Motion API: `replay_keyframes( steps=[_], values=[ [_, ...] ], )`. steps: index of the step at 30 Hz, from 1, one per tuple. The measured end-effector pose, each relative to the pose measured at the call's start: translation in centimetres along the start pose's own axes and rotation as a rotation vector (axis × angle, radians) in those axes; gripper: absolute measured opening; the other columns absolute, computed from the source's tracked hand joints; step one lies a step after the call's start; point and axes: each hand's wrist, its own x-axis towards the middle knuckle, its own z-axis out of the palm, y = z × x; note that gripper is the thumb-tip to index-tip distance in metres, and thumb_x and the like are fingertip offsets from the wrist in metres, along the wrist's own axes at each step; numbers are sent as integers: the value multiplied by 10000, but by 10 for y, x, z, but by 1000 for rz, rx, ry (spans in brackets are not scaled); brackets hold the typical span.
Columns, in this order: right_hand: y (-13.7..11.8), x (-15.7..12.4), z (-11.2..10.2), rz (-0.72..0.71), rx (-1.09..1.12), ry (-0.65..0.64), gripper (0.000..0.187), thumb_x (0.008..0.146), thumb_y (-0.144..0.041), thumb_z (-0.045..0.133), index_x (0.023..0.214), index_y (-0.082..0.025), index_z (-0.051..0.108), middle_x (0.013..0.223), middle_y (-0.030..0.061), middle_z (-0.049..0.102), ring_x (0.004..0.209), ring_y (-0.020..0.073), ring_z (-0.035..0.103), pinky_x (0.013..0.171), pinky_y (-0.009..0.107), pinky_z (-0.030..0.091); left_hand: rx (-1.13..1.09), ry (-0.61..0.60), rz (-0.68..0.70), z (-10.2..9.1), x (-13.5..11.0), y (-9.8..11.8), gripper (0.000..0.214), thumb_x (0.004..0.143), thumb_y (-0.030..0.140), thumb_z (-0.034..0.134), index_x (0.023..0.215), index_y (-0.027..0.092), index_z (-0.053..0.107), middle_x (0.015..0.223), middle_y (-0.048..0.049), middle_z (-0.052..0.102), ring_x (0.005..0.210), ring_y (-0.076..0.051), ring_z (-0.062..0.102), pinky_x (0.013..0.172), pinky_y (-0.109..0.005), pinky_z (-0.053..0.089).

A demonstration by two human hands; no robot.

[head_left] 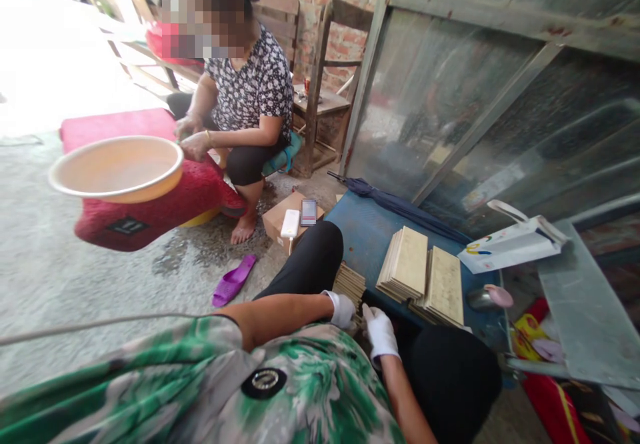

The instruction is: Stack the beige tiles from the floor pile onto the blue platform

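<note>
My left hand (343, 309), in a white glove with bare fingertips, is curled at the near end of a stack of thin pale boards (350, 283) between my knees. Close to its right, my right hand (382, 332), gloved the same way, has its fingers drawn together. Whatever sits between the fingertips of either hand is too small and shadowed to name. Two more piles of the pale boards, a left pile (404, 264) and a right pile (444, 285), rest on a blue tabletop (353, 227) just beyond my hands.
A folded umbrella (395, 207), a white paper bag (515, 245) and a pink-lidded jar (490, 297) lie on the blue top. Left of it stands a cardboard box (280, 217) with a phone (309, 212). A seated person (250, 97) works beside a basin (117, 167); a purple slipper (235, 281) lies nearby.
</note>
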Motion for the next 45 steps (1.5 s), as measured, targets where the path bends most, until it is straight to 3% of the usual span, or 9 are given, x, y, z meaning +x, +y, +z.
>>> replay_keyframes(
  steps=[15,24,31,38,45],
  values=[
    [-11,-4,1,40,-106,-78,367,935,-458,398,827,-197,633,885,91,704,843,200,641,769,271,431,-77,17,69,8,11,1,366,845,425,576,1023,152,745,967,-147,742,865,-269,699,727,-318,536],
    [-7,-9,0,51,-150,-88,398,952,-451,375,853,-191,659,905,99,702,867,202,635,779,268,430,-60,24,104,16,19,1,363,867,387,567,1103,153,715,1064,-134,733,944,-268,697,801,-335,544],
    [-10,-13,-9,60,-183,-51,418,922,-529,437,811,-206,678,871,85,702,825,201,624,739,268,431,-17,0,125,9,20,7,395,917,387,509,1129,122,710,1069,-148,728,951,-270,695,784,-317,530],
    [-15,-21,-17,61,-200,-37,409,957,-468,377,816,-205,656,869,83,691,816,196,609,721,270,415,18,-13,121,-2,14,9,434,930,429,470,1136,141,721,1052,-146,731,919,-262,697,768,-317,530],
    [-15,-29,-26,42,-215,-58,407,960,-460,381,785,-213,652,781,58,660,779,194,596,715,273,402,51,-7,107,-5,22,10,458,929,408,470,1121,85,732,1058,-185,726,949,-277,689,790,-325,529]
  ],
)
